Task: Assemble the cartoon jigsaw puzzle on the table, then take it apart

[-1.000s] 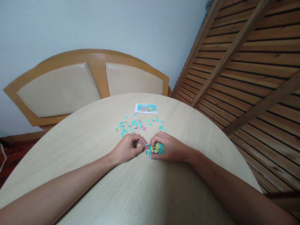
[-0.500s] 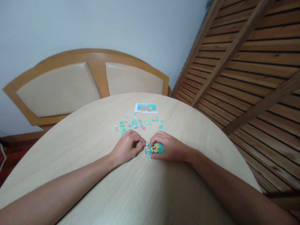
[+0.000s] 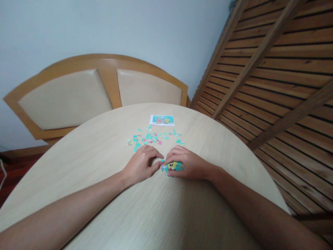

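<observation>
Pale wood tabletop (image 3: 145,215) supports a partly joined SpongeBob jigsaw (image 3: 171,166) clasped beneath the right hand (image 3: 187,161), while the left hand (image 3: 142,164), thumb and forefinger parted, meets its left edge, where uneven pressure could spring the seams apart.

Home dining corner: wooden table (image 3: 221,146), padded seatback (image 3: 105,78)
</observation>
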A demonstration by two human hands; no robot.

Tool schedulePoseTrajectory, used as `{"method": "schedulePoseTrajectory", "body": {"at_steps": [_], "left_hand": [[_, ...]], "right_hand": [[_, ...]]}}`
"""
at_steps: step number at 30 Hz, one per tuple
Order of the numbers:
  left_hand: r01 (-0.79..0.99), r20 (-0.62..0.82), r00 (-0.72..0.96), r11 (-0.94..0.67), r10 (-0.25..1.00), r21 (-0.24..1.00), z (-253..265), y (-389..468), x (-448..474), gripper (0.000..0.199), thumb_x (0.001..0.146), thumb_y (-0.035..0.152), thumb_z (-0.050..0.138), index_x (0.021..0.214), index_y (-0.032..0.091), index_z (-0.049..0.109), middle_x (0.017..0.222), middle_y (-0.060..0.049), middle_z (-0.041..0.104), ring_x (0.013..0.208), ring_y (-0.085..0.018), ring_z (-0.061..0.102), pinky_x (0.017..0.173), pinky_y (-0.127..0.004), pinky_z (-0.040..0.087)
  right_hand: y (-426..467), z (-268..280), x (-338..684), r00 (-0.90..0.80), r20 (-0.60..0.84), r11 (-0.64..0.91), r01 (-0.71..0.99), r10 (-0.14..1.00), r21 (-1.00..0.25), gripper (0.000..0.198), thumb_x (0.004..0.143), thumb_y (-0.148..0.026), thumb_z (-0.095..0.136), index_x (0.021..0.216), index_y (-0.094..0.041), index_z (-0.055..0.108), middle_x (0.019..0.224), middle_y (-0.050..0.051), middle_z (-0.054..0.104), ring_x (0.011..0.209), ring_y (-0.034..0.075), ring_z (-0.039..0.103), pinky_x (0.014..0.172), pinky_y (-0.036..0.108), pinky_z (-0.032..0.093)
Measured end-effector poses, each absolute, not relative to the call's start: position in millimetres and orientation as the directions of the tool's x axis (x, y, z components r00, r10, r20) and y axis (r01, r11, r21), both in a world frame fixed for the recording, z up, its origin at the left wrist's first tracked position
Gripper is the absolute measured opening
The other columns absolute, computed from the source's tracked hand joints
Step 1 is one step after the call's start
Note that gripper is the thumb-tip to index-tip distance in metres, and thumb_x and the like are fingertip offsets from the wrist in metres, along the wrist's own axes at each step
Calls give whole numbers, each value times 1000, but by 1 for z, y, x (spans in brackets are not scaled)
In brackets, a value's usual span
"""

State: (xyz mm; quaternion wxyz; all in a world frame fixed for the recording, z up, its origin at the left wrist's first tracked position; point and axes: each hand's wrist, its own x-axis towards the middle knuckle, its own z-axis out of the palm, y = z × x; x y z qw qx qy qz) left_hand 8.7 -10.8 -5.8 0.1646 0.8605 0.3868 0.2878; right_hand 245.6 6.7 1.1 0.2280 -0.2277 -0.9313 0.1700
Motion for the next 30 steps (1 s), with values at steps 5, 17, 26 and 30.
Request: {"method": "schedulePoseTrajectory", "body": {"at_steps": [5,17,26,30], "left_hand": [[534,388,599,-710,701,459,-5,-14,8,20,91,31,64,108,23,72,106,-6,71,101,-24,62,92,-41,47],[513,341,737,-811,584,280,5,-20,3,26,97,32,53,113,21,71,109,-7,70,102,-24,63,91,-40,49],[416,362,804,-881,472,224,7,-21,3,28,95,30,53,114,21,71,114,-7,73,106,-25,66,95,-42,51],[396,375,811,-893,450,214,9,-22,3,28,95,31,53,115,22,70,115,-8,72,106,-24,66,95,-42,51]], "right_hand": [[14,8,256,-599,427,735,529,677,-424,13,93,-28,62,98,-22,72,99,7,73,99,23,63,92,40,47],[24,-3,269,-462,300,550,733,834,-401,18,87,-34,71,101,-24,77,104,7,72,104,26,61,96,45,44],[26,-6,269,-470,261,537,715,843,-448,9,85,-24,70,93,-21,72,104,6,71,104,25,61,95,42,44],[25,-5,269,-444,258,513,743,858,-429,13,84,-28,72,94,-22,71,105,7,70,106,26,59,96,45,42]]}}
